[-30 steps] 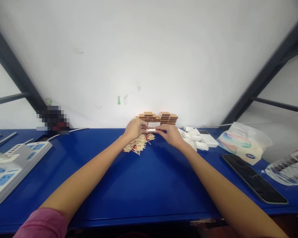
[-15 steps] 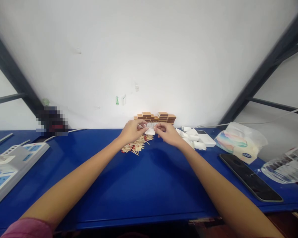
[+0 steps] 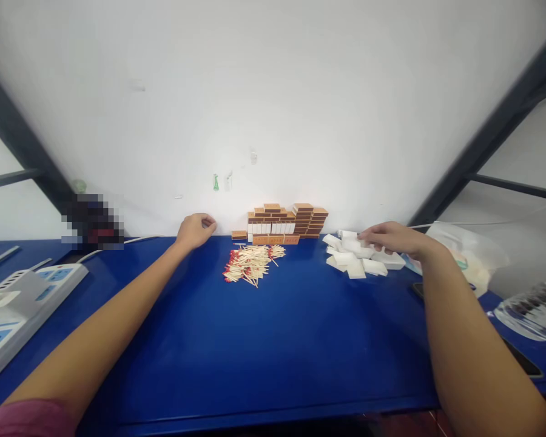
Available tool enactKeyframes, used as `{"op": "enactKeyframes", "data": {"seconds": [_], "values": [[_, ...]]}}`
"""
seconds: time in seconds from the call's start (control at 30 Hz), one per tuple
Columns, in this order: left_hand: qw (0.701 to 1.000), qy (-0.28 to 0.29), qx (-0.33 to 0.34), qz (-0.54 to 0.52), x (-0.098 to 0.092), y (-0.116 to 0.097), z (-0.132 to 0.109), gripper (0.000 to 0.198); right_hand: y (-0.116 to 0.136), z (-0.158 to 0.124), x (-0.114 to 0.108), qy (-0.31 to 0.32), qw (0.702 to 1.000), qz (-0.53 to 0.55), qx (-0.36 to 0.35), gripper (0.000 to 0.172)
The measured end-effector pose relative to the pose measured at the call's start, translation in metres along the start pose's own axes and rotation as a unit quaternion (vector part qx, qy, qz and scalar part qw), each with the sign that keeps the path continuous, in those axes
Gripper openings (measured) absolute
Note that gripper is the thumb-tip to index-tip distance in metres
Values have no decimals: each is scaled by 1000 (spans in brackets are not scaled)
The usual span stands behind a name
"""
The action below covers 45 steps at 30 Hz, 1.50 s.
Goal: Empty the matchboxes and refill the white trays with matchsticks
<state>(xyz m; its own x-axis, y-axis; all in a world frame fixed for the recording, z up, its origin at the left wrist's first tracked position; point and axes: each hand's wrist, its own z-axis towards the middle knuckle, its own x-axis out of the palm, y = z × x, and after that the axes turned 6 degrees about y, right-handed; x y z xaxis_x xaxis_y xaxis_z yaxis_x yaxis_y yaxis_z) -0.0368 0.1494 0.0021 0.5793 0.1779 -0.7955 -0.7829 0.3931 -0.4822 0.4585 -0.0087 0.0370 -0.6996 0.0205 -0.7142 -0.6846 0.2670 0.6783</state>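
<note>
My left hand point(image 3: 195, 232) hovers near the wall, left of the stacked matchboxes. Its fingers are loosely curled, with a small gap to the thumb and nothing in them. Over on the right, my right hand point(image 3: 394, 238) reaches into a pile of white matchbox trays point(image 3: 344, 260). Its thumb and fingertips close on one white tray point(image 3: 366, 250), partly hidden by the fingers. Red-tipped matches point(image 3: 248, 264) lie heaped on the blue table point(image 3: 273, 346). Behind them, brown matchboxes point(image 3: 275, 240) form a stack against the wall, with a row of white pieces point(image 3: 273, 228) among them.
A single matchbox point(image 3: 239, 235) stands left of the stack. A white power strip point(image 3: 36, 303) lies at the left. On the right are a tissue pack point(image 3: 477, 261), a plastic bottle point(image 3: 534, 309) and a phone point(image 3: 523, 359) partly behind my right forearm.
Both hands were together before the stack, holding a small white piece. They have parted: my left hand moved left, my right hand moved right onto the white trays.
</note>
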Motion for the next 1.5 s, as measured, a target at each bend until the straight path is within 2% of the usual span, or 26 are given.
{"op": "enactKeyframes", "data": {"seconds": [0.1,0.23,0.37,0.47,0.6,0.73,0.87,1.0,1.13,1.2,1.27,1.37,1.43,1.5], "values": [[998,53,39,4,15,3,6,14,-1,2,0,-52,998,-19,3,28],[990,102,80,49,34,-11,6,27,10,0,5,-81,996,-31,-18,24],[990,105,42,81,45,-27,9,41,19,-2,11,-82,995,-41,-37,22],[990,104,-2,101,47,-34,12,51,23,-3,15,-68,996,-29,-45,20],[981,148,-15,120,45,-33,15,56,27,-4,18,-52,998,-17,-41,16],[978,191,-10,84,43,-28,15,47,30,-7,16,-52,998,-14,-42,13],[981,184,1,65,34,-27,7,43,33,-7,20,-89,993,-3,-76,13],[989,138,51,2,12,-29,-15,44,48,0,49,-138,980,-16,-143,15],[994,77,69,-35,-14,-37,-49,41,72,-2,98,-118,959,-24,-256,19],[992,52,111,-33,-21,-44,-69,35,87,-12,125,-85,950,19,-301,22],[984,26,176,-12,-21,-54,-87,34,103,-28,150,-11,941,105,-322,28],[967,-4,257,-1,-15,-67,-109,28,123,-53,181,105,920,210,-315,34],[961,-13,276,-19,-10,-73,-117,27,130,-64,192,131,907,256,-308,37],[958,-21,284,-34,-7,-75,-119,28,131,-67,196,129,901,281,-303,39]]}}
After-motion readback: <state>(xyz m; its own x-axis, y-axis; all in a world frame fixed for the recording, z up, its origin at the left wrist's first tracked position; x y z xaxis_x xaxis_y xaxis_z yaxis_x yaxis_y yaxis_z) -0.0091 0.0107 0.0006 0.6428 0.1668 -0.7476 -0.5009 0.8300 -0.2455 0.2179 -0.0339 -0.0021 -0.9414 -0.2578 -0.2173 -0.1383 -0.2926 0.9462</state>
